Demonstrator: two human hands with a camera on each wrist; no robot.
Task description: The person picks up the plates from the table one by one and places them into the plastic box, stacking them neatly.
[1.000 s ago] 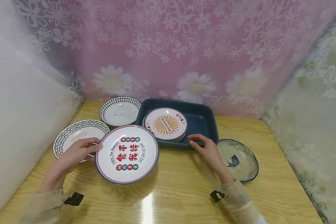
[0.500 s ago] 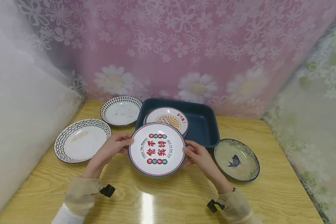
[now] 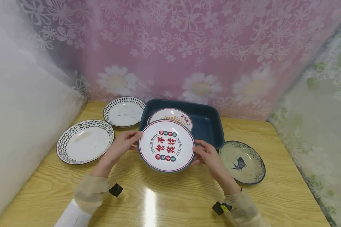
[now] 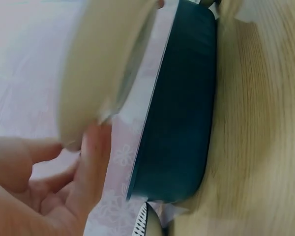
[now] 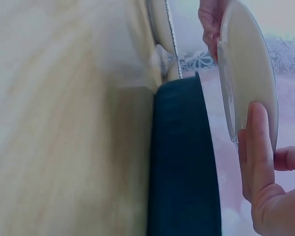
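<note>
A round white plate [image 3: 167,146] with red characters and a dark blue-green rim is held up between both hands. My left hand [image 3: 124,146] pinches its left edge, thumb on top and fingers beneath. On the opposite edge, my right hand [image 3: 206,156] grips it the same way. The right wrist view shows the plate's pale underside [image 5: 253,73] with fingers spread under it. Behind and below, a dark teal rectangular pan [image 3: 206,126] stands on the table. In its left part lies a stack of plates, its top plate [image 3: 184,118] partly hidden by the held one.
An oval dish with wavy lines [image 3: 85,142] lies at the left, and a bowl-shaped plate with diamond marks [image 3: 124,112] sits behind it. Right of the pan is a greenish dish with a blue fish [image 3: 242,162]. Flowered cloth [image 3: 170,56] hangs along the table's back.
The plate has moved right, from above the left of the table to in front of the pan. My right hand, earlier empty at the pan's edge, now grips the plate's right edge.
</note>
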